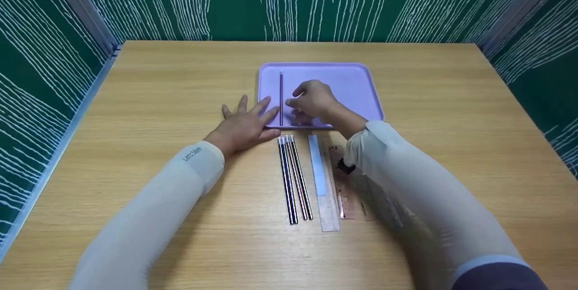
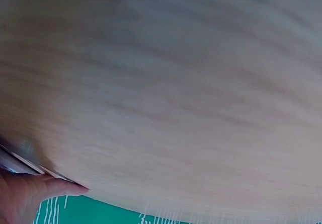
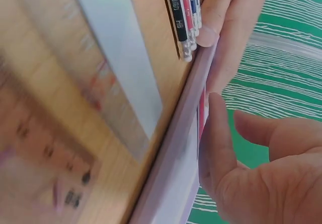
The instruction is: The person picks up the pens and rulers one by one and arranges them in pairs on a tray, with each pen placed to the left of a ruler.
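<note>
A lilac tray [image 1: 352, 89] lies on the table with one dark reddish pencil [image 1: 281, 95] upright in the head view along its left side. My left hand [image 1: 246, 127] rests with spread fingers over the tray's left front corner, the fingertips close to that pencil and the thumb by the near rim. Over the tray, just right of the pencil, is my right hand [image 1: 316, 100], its fingers loosely bent. The right wrist view shows the right thumb and fingers [image 3: 221, 133] apart, with nothing between them. Only part of the left hand [image 2: 22, 196] appears in the left wrist view.
Several striped pencils [image 1: 295, 179] lie side by side in front of the tray. Right of them are a clear ruler [image 1: 330, 217] with a light-blue strip [image 1: 317, 163] and a pinkish ruler [image 1: 347, 204]. The right forearm [image 1: 420, 181] covers other clear pieces.
</note>
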`<state>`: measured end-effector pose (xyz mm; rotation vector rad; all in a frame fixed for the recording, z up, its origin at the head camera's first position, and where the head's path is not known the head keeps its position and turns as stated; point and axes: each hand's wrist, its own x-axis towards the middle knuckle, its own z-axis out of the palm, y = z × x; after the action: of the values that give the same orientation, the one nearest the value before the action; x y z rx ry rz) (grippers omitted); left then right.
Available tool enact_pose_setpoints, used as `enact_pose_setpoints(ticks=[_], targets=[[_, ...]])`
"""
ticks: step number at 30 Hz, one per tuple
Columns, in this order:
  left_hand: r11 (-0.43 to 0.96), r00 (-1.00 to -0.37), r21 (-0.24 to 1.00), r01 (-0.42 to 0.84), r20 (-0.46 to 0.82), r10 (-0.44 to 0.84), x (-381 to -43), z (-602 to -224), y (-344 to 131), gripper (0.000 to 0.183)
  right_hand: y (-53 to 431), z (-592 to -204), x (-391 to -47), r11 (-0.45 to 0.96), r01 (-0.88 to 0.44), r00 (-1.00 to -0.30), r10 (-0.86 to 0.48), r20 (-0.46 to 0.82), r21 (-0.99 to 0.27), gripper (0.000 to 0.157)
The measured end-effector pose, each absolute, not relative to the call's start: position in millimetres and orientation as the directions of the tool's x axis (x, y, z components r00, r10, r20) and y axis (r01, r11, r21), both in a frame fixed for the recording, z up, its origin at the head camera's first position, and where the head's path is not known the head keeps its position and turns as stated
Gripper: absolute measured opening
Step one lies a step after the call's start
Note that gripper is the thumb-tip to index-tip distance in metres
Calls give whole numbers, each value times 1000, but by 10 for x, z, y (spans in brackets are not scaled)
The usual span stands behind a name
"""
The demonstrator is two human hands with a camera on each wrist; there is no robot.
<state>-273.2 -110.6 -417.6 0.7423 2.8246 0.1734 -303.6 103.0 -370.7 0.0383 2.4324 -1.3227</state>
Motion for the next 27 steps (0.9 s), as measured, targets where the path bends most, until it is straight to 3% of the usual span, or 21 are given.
enact_pose_setpoints(ticks=[11, 27], targets=[[859, -845, 199, 471, -176, 505, -2728, -4192, -1110, 77, 1393, -3558, -2762, 474, 165, -920, -242, -308, -865, 47], [857, -844, 181, 482, -165, 510, -2730, -4193, -1118, 78, 1957, -3553, -2302, 484, 100, -910, -310, -277, -869, 49]])
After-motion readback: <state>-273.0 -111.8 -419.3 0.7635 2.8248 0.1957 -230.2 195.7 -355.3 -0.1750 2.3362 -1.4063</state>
